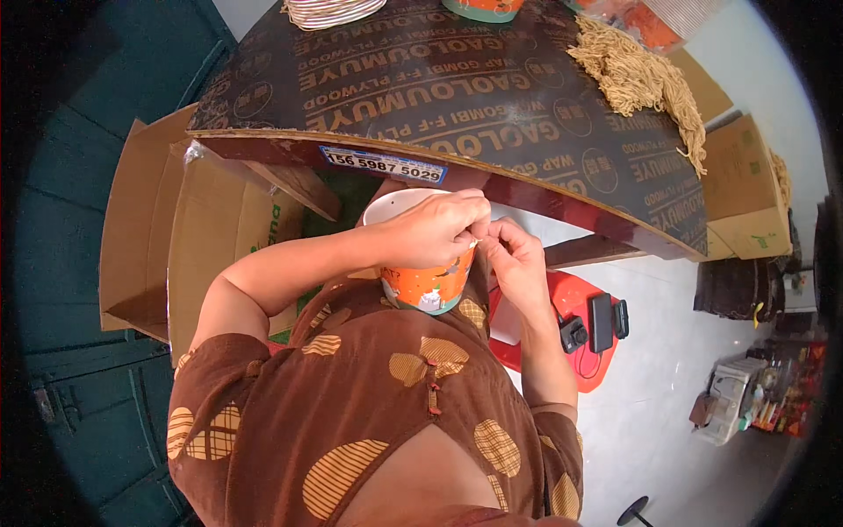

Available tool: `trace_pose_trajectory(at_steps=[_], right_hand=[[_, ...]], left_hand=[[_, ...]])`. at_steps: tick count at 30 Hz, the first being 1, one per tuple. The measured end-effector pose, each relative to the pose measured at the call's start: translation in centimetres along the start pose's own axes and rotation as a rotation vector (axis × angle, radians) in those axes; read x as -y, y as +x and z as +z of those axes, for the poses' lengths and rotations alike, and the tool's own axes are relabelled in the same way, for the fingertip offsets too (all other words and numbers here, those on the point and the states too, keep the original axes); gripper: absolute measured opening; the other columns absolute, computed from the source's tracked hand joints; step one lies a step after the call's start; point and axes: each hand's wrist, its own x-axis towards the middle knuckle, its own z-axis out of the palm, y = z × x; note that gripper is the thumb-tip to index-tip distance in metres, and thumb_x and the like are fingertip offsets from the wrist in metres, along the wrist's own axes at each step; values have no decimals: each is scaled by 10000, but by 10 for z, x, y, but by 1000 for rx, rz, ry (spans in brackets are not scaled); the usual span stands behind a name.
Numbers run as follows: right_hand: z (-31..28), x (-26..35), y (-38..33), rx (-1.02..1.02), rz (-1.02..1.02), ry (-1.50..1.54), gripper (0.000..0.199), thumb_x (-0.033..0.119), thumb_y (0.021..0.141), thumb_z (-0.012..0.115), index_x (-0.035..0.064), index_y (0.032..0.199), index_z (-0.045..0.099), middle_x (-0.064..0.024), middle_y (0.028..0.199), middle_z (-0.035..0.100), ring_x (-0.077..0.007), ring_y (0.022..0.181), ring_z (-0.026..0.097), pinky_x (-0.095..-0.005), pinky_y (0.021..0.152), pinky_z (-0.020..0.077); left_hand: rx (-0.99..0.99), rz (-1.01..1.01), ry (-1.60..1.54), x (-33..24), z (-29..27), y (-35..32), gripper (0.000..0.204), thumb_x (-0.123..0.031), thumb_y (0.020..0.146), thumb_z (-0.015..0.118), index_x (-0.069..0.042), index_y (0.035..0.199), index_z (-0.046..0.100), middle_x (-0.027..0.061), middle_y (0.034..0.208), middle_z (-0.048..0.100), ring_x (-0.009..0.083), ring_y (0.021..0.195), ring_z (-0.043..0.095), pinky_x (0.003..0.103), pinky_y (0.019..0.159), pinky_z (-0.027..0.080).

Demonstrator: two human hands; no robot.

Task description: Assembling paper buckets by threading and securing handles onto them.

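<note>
An orange paper bucket (413, 285) with a white inside and a teal base stands in my lap, printed with small figures. A small dark hole shows in its inner wall. My left hand (439, 230) reaches across the bucket's mouth, fingers curled at the right side of its rim. Meeting it there, my right hand (518, 259) is closed in a pinch. Between the fingertips shows a short bit of pale tan cord (475, 242) against the rim. Most of the cord and the fingers' inner sides are hidden.
A dark plywood table (421, 97) curves ahead, carrying a bundle of tan cords (628, 70), a striped stack (332, 10) and another bucket (485, 9). Cardboard boxes (206, 237) stand left, another box (746, 184) right. A red stool (597, 356) beside me holds small black devices.
</note>
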Motion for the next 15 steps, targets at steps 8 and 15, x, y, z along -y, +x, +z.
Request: trace_pose_trajectory(at_steps=[8,15], right_hand=[[-1,0,3,64,-144,-108,107,72,898,615,-12,942,666,-54,773,535,-136,755,517,-276,695,424],[-3,-3,2,102,-30,58,112,62,922,592,-24,953,657,-28,842,584,-112,844,536,-260,756,432]], left_hand=[[-9,48,77,2,3,-3,181,67,720,589,-27,819,470,111,816,474,328,743,539,430,634,436],[-27,40,58,1,4,-4,179,72,728,588,-10,834,469,138,828,474,362,738,545,449,618,438]])
